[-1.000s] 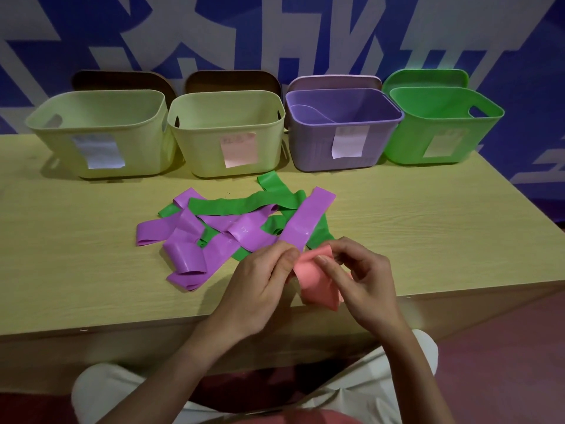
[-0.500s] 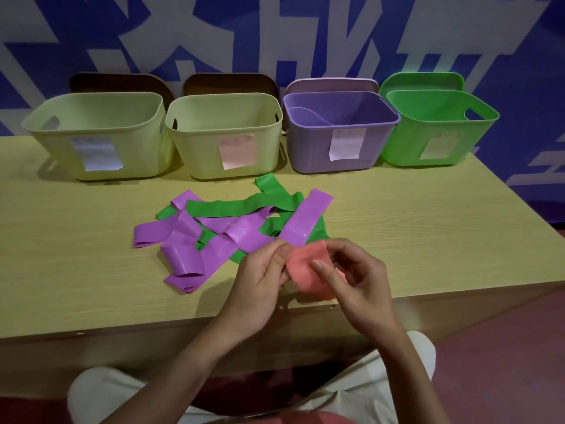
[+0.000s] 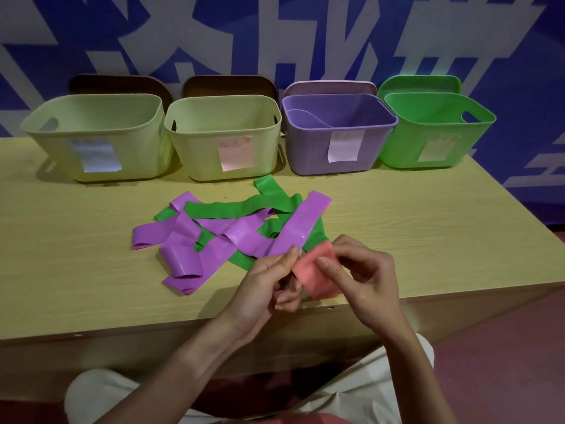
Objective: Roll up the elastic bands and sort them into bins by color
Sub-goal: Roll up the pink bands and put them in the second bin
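Observation:
Both hands hold a pink elastic band just above the table's near edge. My left hand pinches its left side and my right hand grips its right side with curled fingers. Behind them lies a tangle of purple bands and green bands on the table. Along the back stand a pale bin with a white label, a pale bin with a pink label, a purple bin holding one purple band, and a green bin.
The wooden table ends close to my hands at the front and drops off on the right. Lids lean behind the bins against a blue and white wall. My knees show below the table edge.
The pink band has been drawn up and is more compact between my fingers. Both hands shifted slightly toward the pile.

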